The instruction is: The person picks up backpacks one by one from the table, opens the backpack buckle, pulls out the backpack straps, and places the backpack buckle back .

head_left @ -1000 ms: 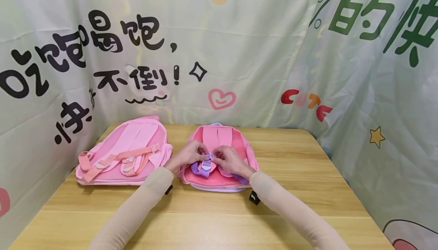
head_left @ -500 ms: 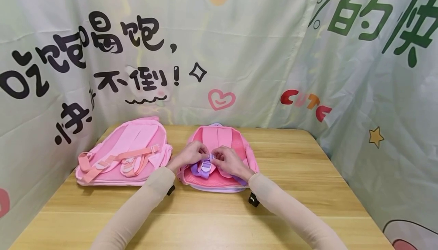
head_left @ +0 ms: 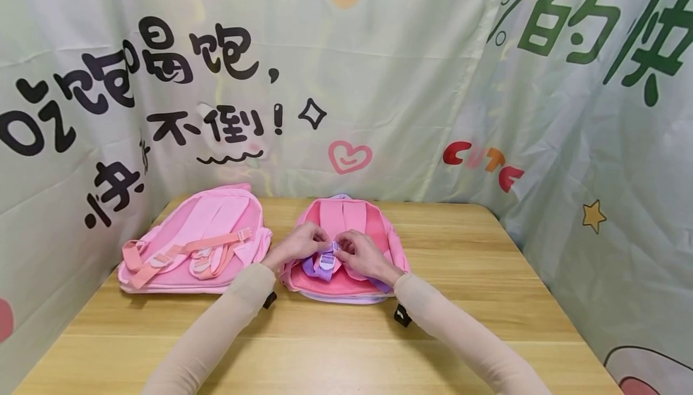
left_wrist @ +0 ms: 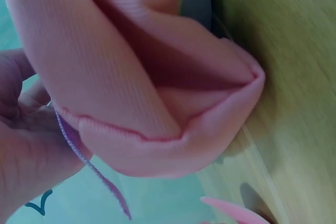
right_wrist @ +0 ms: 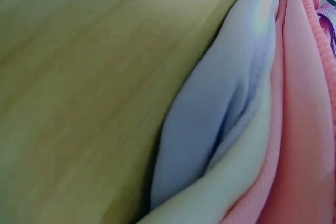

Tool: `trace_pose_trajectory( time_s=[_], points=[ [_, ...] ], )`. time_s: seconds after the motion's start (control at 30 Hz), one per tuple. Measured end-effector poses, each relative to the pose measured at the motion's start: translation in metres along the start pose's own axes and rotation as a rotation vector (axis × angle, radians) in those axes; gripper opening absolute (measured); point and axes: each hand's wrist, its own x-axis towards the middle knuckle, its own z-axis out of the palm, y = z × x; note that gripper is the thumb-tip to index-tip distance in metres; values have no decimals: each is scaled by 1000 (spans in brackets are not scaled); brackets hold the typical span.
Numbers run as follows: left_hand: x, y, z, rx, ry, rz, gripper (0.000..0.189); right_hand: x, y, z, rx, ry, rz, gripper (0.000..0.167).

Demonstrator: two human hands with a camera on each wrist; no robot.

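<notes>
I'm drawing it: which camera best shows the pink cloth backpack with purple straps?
The head view, with most of the backpack visible. The left wrist view shows mostly pink folds close up; the right wrist view, its pink-and-lilac side.

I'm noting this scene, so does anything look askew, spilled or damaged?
No spill or plain damage shows. On the left bag, the orange strap looks untidy: it runs slantwise across the bag. On the right bag, the left hand and right hand partly cover the purple strap, so I can't judge that spot.
</notes>
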Motion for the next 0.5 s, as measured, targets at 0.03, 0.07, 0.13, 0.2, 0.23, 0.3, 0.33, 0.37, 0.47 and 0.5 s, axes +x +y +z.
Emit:
trace_pose_trajectory(
  time_s=[0.03,0.07,0.13,0.2,0.23,0.3,0.33,0.37,0.47,0.5],
  points=[
    [0,0,0,4,2,1,10,0,0,0,2,0,-2,17],
    [0,0,0,9,3,5,10,0,1,0,8,1,-5,17],
    [0,0,0,11,2,14,10,0,1,1,17,2,-9,17],
    [1,-1,1,8,1,18,11,0,1,1,26,3,-9,18],
    [1,-1,1,3,-1,21,11,0,1,1,30,3,-9,18],
    [2,-2,2,-6,-6,22,12,0,1,0,37,2,-7,18],
    [3,-3,2,-13,-9,20,12,0,1,0,42,2,-5,18],
    [3,-3,2,-30,-13,16,11,-1,2,0,45,1,-5,18],
    [4,-2,3,-85,-26,-2,11,-1,3,0,48,-2,2,17],
    [4,-2,3,-104,-30,-8,10,-1,3,0,47,-4,6,17]
  ],
)
